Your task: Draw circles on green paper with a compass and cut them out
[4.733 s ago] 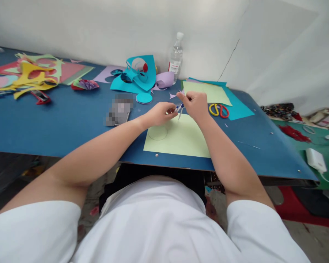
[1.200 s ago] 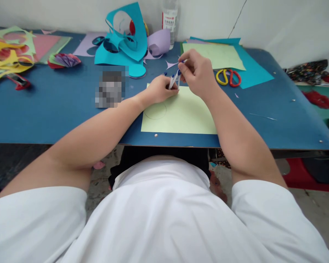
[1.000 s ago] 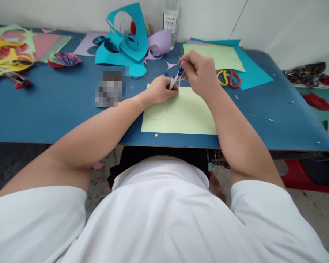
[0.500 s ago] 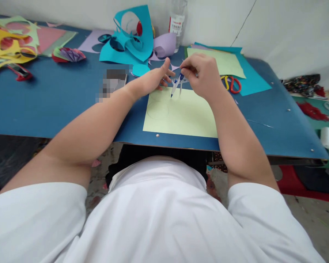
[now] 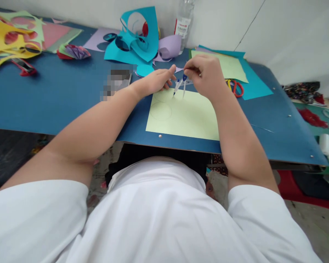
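Observation:
A pale yellow-green sheet of paper (image 5: pixel 192 117) lies near the front edge of the table, with thin drawn circles at its left side. My right hand (image 5: pixel 204 73) pinches the top of a blue and white drawing compass (image 5: pixel 178 87), whose two legs are spread and point down at the upper part of the sheet. Beside it, my left hand (image 5: pixel 163 79) rests at the sheet's top left corner, thumb raised and fingers apart, holding nothing. A clear ruler-like piece (image 5: pixel 188 82) lies behind the compass, partly hidden.
Red and yellow scissors (image 5: pixel 237 88) lie right of my right hand, by stacked coloured paper (image 5: pixel 256 86). Cut turquoise paper (image 5: pixel 149 40) and a plastic bottle (image 5: pixel 183 27) stand at the wall. Yellow scraps (image 5: pixel 5 40) and a stapler-like red and black tool (image 5: pixel 24 67) are at left.
The whole view has shifted slightly, moving the table's things a little right in the picture. The compass remains in my right hand over the sheet; its legs are turned only slightly, if at all.

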Demonstrator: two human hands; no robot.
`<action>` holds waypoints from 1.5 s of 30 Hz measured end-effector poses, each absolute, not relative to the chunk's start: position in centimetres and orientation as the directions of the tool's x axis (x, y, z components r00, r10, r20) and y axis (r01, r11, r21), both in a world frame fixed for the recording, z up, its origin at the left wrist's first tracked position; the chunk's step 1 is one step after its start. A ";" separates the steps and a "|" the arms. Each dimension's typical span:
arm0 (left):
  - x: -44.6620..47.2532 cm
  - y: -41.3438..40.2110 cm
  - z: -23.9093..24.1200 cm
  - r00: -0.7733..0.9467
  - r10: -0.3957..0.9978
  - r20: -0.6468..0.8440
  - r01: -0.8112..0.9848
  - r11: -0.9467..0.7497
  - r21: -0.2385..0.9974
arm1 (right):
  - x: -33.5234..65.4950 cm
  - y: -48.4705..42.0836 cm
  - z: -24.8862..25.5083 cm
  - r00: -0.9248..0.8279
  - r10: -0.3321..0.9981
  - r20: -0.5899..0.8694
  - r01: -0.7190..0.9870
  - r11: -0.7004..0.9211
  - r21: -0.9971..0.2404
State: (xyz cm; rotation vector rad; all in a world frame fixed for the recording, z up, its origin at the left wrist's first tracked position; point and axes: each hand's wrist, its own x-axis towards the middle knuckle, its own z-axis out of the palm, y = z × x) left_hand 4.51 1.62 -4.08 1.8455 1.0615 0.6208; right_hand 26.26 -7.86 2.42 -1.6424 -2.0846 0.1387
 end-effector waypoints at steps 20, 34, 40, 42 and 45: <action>5.1 2.5 -5.2 0.534 0.845 0.042 0.435 -0.316 0.843 | 26.8 -8.6 3.1 -0.264 0.926 0.271 0.836 0.360 -0.413; 5.4 2.0 -4.7 0.507 0.862 0.005 0.455 -0.272 0.848 | 25.7 -6.9 3.4 -0.143 0.943 0.300 0.941 0.223 -0.254; 5.0 2.2 -4.9 0.529 0.849 0.008 0.449 -0.287 0.846 | 26.7 -7.6 4.0 -0.048 0.961 0.271 0.953 0.126 -0.275; 4.9 2.4 -5.2 0.539 0.842 0.021 0.444 -0.306 0.842 | 27.3 -7.7 4.1 -0.017 0.965 0.263 0.960 0.089 -0.264; 4.9 2.9 -5.7 0.543 0.839 0.041 0.439 -0.326 0.837 | 28.2 -8.0 4.2 -0.015 0.966 0.258 0.977 0.069 -0.200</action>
